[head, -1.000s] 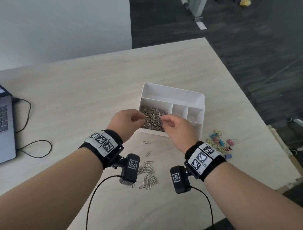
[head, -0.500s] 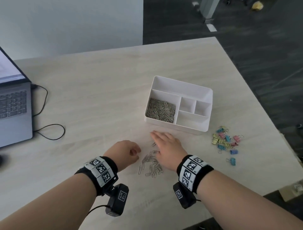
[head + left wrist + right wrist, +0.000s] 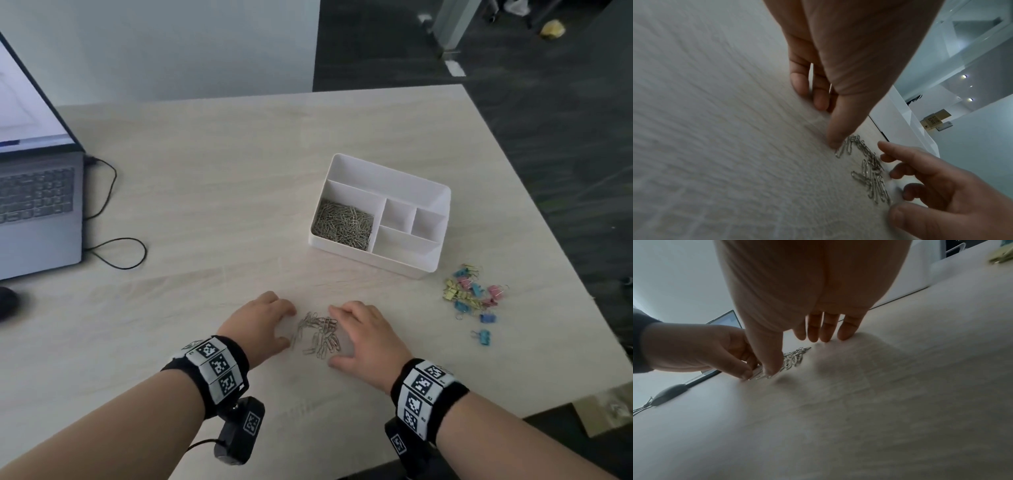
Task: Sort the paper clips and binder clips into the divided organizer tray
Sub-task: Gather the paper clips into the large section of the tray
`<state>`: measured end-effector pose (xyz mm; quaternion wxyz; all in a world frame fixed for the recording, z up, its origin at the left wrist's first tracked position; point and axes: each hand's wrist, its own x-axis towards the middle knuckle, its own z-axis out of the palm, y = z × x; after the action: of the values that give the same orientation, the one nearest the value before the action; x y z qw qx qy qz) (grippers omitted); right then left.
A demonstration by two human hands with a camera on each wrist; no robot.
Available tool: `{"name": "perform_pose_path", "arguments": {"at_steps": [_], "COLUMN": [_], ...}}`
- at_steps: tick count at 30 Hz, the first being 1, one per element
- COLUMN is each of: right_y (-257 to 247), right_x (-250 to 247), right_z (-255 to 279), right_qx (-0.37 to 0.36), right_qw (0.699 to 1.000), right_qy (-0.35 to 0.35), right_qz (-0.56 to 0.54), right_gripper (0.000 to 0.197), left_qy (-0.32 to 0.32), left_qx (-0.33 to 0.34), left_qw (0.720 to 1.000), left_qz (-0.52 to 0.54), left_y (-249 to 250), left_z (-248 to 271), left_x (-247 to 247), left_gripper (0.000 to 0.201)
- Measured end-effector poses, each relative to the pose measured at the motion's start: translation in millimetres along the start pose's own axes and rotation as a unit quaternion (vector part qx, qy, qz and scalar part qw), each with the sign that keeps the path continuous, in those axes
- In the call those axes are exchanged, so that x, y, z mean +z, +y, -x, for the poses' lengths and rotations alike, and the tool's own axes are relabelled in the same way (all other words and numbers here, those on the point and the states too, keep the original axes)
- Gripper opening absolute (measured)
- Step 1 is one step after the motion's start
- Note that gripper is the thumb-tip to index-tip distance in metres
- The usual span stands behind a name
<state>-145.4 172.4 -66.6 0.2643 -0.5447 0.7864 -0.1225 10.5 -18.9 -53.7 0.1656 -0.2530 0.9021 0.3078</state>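
A white divided organizer tray [image 3: 390, 171] stands on the table, its left compartment filled with silver paper clips [image 3: 344, 224]; the other compartments look empty. A small pile of loose paper clips [image 3: 318, 334] lies near the front edge. My left hand [image 3: 284, 325] cups the pile's left side, thumb tip and fingertips on the table [image 3: 835, 144]. From the right, my right hand [image 3: 342, 339] flanks it, fingers nearly straight and thumb down beside the clips [image 3: 772, 369]. Neither hand holds a clip. Coloured binder clips [image 3: 474, 294] lie in a loose heap right of the tray.
An open laptop [image 3: 37, 205] sits at the table's left with a black cable [image 3: 116, 253] looping beside it and a dark mouse [image 3: 5, 301] at the far left. The table's right edge [image 3: 548, 260] runs close past the binder clips, with dark floor beyond.
Both hands have come back from the tray's clip compartment to the loose pile. They now close in on it from both sides, and the pile is bunched tighter.
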Motion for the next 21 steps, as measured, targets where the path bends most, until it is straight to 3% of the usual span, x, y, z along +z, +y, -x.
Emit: {"name": "perform_pose_path", "arguments": {"at_steps": [3, 12, 17, 21], "right_y": [-2.3, -15.7, -18.7, -23.3], "right_x": [1.2, 10.4, 10.1, 11.6], "right_z": [-0.4, -5.1, -3.5, -6.3], "right_qx": [0.033, 0.045, 0.066, 0.076], "right_qw": [0.999, 0.998, 0.996, 0.995], "right_qy": [-0.009, 0.006, 0.006, 0.010], "right_qz": [0.013, -0.043, -0.057, -0.063], "right_gripper": [0.091, 0.066, 0.069, 0.058], "left_qy": [0.000, 0.006, -0.014, 0.002], "left_qx": [0.015, 0.051, 0.056, 0.058], "left_qw": [1.000, 0.999, 0.998, 0.998], "left_qz": [-0.014, -0.005, -0.019, -0.032], "left_y": [5.4, 21.5, 24.7, 37.2], "left_z": [-1.2, -3.1, -3.0, -4.6], "left_x": [2.3, 12.6, 16.0, 26.3], "left_gripper": [0.060, 0.053, 0.062, 0.049]}}
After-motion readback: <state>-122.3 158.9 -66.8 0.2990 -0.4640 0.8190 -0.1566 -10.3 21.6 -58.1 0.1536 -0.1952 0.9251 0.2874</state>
